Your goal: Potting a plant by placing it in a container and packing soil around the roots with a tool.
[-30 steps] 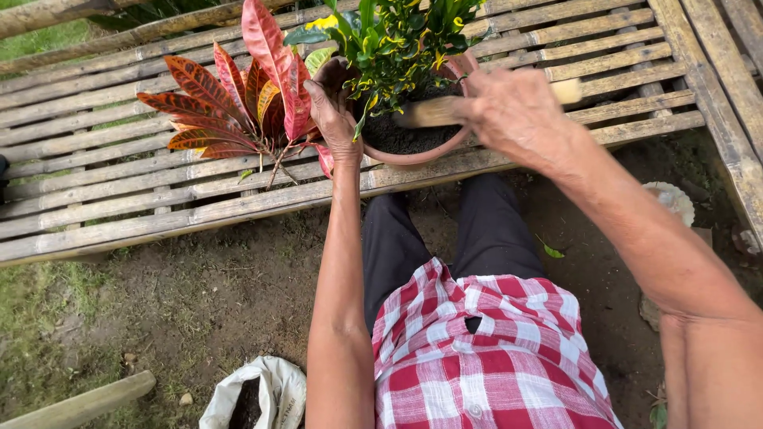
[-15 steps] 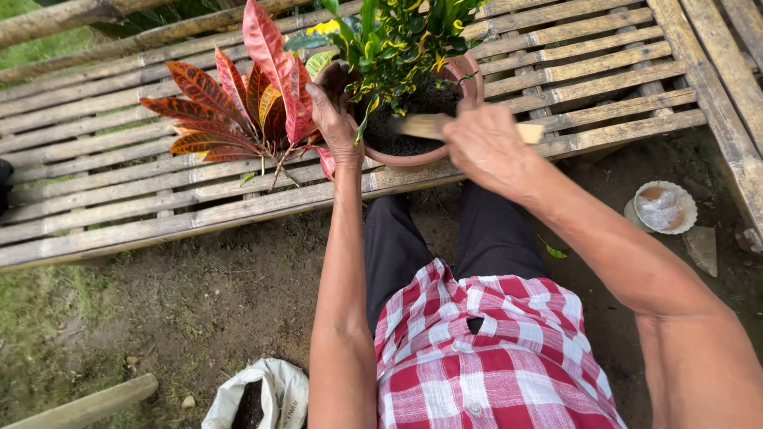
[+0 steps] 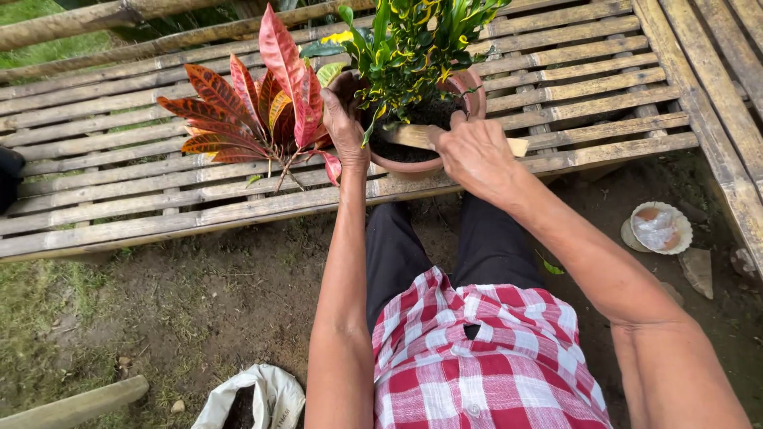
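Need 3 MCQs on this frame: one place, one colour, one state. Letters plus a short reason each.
1. Where does the white bag lie?
A. on the slat bench
B. on the ground at lower left
C. in the pot

2. What colour is the loose cutting beside the clay pot?
A. red and orange
B. blue
C. plain white

3. What is the right hand doing?
A. hanging free
B. gripping a flat wooden stick that lies over the soil
C. holding the bag

Answers:
1 B, it sits on the dirt below the bench.
2 A, its leaves are red with orange and yellow veins.
3 B, the fingers close on the stick over the pot, while the left hand holds the rim.
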